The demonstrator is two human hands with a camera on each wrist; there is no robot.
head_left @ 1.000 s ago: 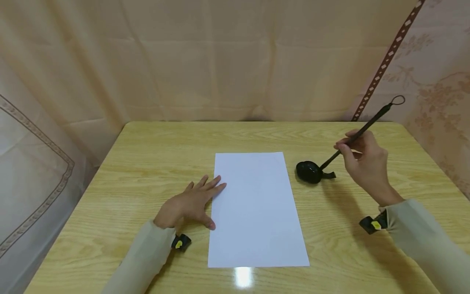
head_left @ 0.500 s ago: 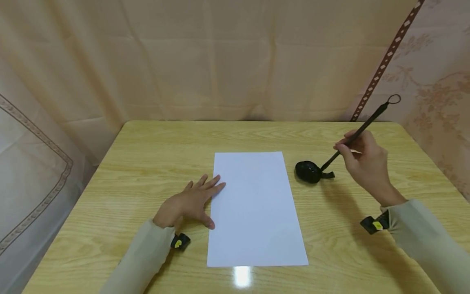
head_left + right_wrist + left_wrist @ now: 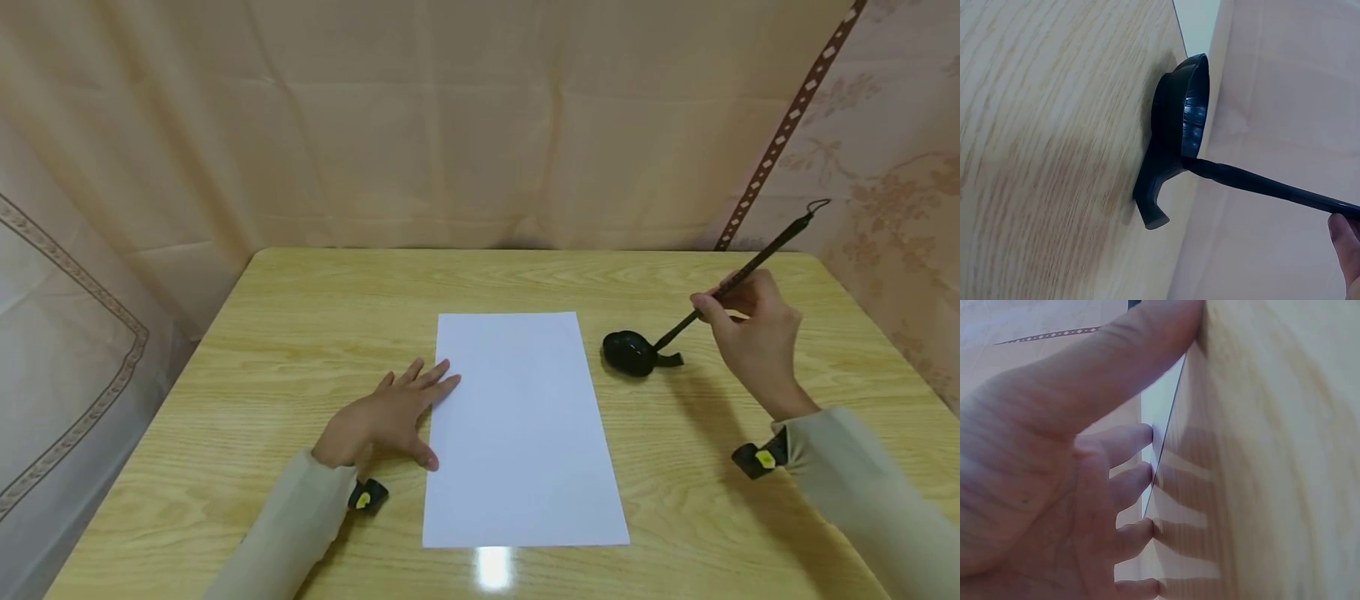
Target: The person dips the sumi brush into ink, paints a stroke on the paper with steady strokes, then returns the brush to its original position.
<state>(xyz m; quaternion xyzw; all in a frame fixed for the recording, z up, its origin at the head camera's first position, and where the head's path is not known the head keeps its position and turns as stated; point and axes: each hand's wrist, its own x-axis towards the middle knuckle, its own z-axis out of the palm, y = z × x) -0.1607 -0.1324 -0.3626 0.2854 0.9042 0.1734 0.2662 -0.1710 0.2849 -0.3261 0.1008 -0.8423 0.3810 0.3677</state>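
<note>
My right hand point(image 3: 757, 333) pinches a dark calligraphy brush point(image 3: 761, 254) by its shaft, a hanging loop at its upper end. The brush slants down to the left, its tip right at the rim of a small black ink dish point(image 3: 628, 353) with a stubby handle. In the right wrist view the dish point(image 3: 1169, 112) has a scalloped, glossy bowl, and the brush point(image 3: 1260, 184) meets it on the handle side. My left hand point(image 3: 393, 417) lies with fingers spread over the left edge of a blank white sheet of paper point(image 3: 525, 433); its fingertips point(image 3: 1142, 434) touch down along that edge.
The wooden table point(image 3: 315, 308) carries the paper in the middle and the dish to its right. A beige curtain point(image 3: 450, 125) hangs behind the table's far edge. Patterned cloth point(image 3: 900, 200) covers the right side, and pale cloth point(image 3: 60, 333) the left.
The right hand has shifted slightly right, and the brush leans lower, its looped end swinging to the right. The tip stays at the dish rim. The left hand and paper have not moved.
</note>
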